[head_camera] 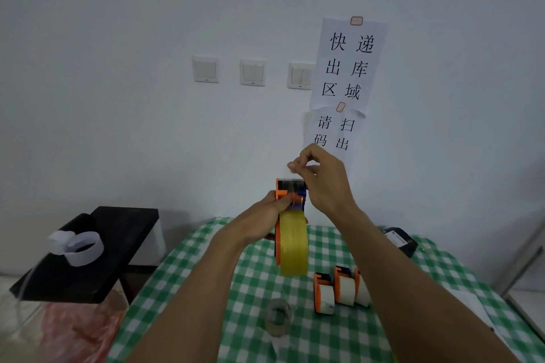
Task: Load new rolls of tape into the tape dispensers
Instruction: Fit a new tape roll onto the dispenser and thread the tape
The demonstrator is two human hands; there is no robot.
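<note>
I hold an orange tape dispenser [287, 189] upright above the table, with a yellowish tape roll [293, 244] seated in it. My left hand [269, 215] grips the dispenser at its left side. Above the dispenser's top edge, my right hand [320, 177] pinches the clear free end of the tape [292, 175], pulled up from the dispenser's mouth. Three more orange dispensers [342, 289] with whitish rolls stand on the checked cloth to the right. An empty clear tape core [277, 318] lies on the cloth near me.
The table [206, 318] has a green-and-white checked cloth. A black device [402, 240] lies at its far right. Left of the table, a black board [97, 250] carries a white paper ring [84, 247]. Wall switches and paper signs are behind.
</note>
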